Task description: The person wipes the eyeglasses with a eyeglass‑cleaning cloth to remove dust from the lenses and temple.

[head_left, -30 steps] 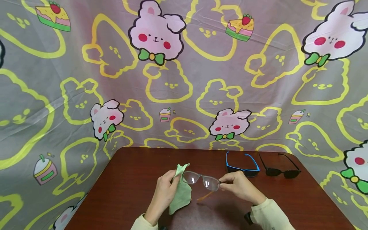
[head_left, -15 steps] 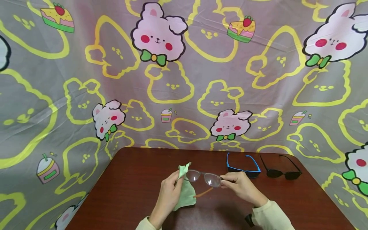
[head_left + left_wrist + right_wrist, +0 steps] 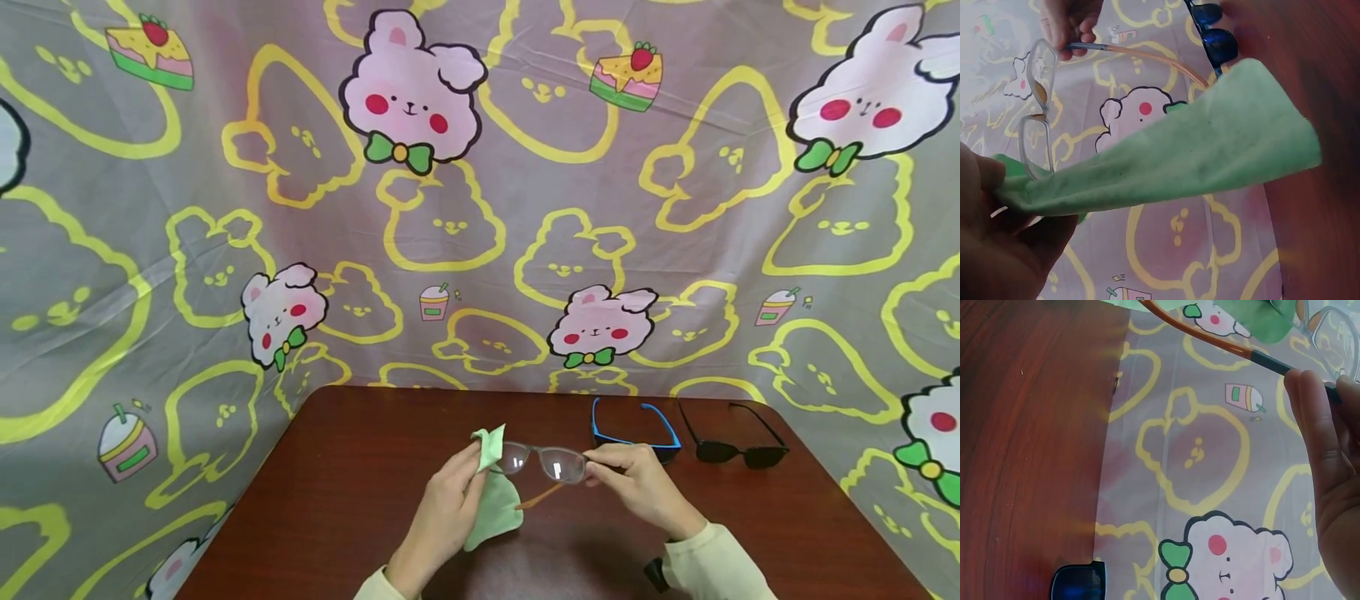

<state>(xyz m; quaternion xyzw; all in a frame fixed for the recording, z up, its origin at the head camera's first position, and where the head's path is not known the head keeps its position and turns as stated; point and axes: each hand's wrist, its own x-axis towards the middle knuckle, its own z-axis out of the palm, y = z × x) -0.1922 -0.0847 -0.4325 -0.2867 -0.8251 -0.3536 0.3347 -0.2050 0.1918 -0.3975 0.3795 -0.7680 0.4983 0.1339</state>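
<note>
Held up above the table is a pair of clear-lensed eyeglasses (image 3: 562, 464) with a thin grey frame and an orange-tipped temple arm (image 3: 1166, 61). My right hand (image 3: 643, 482) pinches them by the hinge end of that arm, as the right wrist view also shows. A light green cleaning cloth (image 3: 498, 510) hangs from my left hand (image 3: 444, 507), whose thumb and fingers pinch it around the outer edge of the left lens. In the left wrist view the cloth (image 3: 1172, 147) stretches out from the fingers and covers part of the scene behind it.
Blue-framed sunglasses (image 3: 633, 442) and black sunglasses (image 3: 738, 454) lie on the brown table (image 3: 352, 467) at the back right. A patterned curtain (image 3: 450, 200) with cartoon rabbits hangs around the table's back and sides.
Both hands have shifted slightly to the right with the eyeglasses and the cloth. The cloth's upper corner has folded over toward the left lens. Both pairs of sunglasses stay put.
</note>
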